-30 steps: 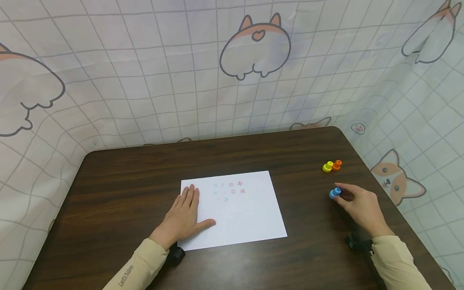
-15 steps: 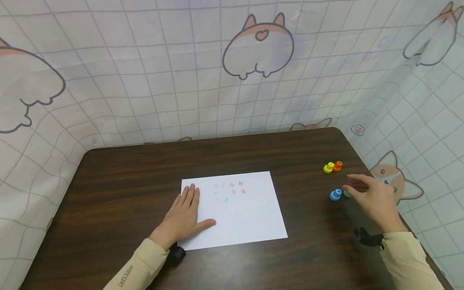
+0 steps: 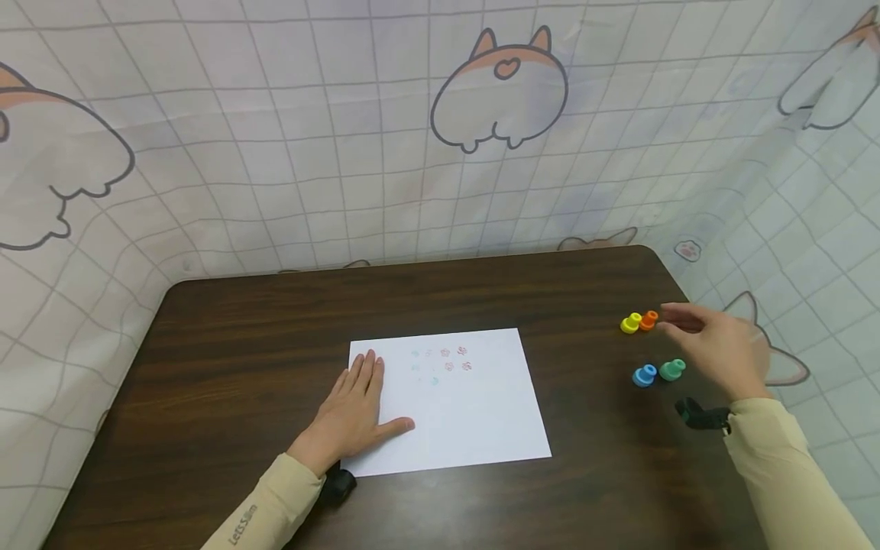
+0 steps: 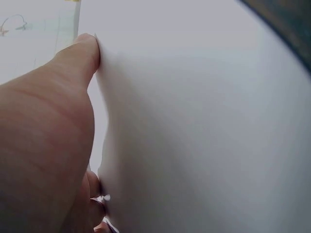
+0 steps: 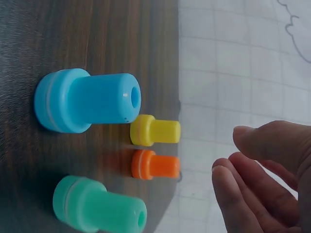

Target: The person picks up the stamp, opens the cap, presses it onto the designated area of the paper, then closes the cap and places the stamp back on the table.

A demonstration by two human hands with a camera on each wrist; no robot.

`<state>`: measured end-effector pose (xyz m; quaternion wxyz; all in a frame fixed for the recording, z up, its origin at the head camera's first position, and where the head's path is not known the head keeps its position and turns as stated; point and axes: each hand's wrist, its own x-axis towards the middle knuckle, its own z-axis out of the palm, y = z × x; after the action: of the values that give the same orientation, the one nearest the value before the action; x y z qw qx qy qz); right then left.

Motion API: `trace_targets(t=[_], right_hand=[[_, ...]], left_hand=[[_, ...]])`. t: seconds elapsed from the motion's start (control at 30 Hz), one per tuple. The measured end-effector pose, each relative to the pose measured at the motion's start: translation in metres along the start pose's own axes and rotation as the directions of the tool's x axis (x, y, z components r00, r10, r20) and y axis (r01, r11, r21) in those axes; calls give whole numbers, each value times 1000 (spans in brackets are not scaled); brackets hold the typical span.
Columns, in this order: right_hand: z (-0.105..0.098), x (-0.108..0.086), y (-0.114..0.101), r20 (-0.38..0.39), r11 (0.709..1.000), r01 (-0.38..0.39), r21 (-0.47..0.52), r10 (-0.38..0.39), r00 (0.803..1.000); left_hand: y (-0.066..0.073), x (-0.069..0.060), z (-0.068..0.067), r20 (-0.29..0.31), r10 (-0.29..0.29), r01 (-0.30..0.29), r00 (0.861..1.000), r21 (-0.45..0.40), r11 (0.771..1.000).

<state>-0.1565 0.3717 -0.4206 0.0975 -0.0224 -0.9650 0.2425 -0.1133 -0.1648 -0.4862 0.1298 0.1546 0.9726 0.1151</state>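
Note:
My left hand lies flat on the left side of a white sheet of paper, fingers and thumb spread. Small faint teal and red prints mark the sheet's upper part. My right hand hovers on the right with thumb and fingers apart and nothing between them. Just left of its fingertips stands an orange stamp, beside a yellow stamp. Nearer to me, a blue stamp and a green stamp stand side by side. In the right wrist view all the stamps are upright, apart from the right hand.
The dark wood-grain table reaches back to a white grid-patterned curtain printed with cartoon dogs. The table's right edge runs beneath my right arm. Each wrist wears a black camera band.
My right hand has let go of the blue stamp, moved right and then away from me toward the orange stamp. The green stamp has come into view. My left hand stays on the paper.

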Motion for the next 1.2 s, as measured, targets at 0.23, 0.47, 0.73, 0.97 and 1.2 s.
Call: trace_targets(t=[0.23, 0.47, 0.73, 0.97, 1.2], right_hand=[[16, 22, 5, 123, 999, 21, 50, -27, 992], [26, 34, 9, 150, 999, 45, 18, -47, 988], [34, 39, 8, 184, 998, 61, 4, -60, 981], [37, 41, 6, 233, 996, 86, 17, -88, 968], [43, 43, 0, 330, 998, 63, -13, -55, 942]], left_hand=[[0, 0, 1, -6, 2, -2, 1000, -10, 1000], [1, -1, 0, -12, 1, -1, 1000, -10, 1000], [1, -3, -1, -16, -7, 7, 1000, -11, 1000], [1, -3, 0, -20, -7, 7, 1000, -2, 1000], [0, -2, 0, -17, -8, 8, 1000, -1, 1000]])
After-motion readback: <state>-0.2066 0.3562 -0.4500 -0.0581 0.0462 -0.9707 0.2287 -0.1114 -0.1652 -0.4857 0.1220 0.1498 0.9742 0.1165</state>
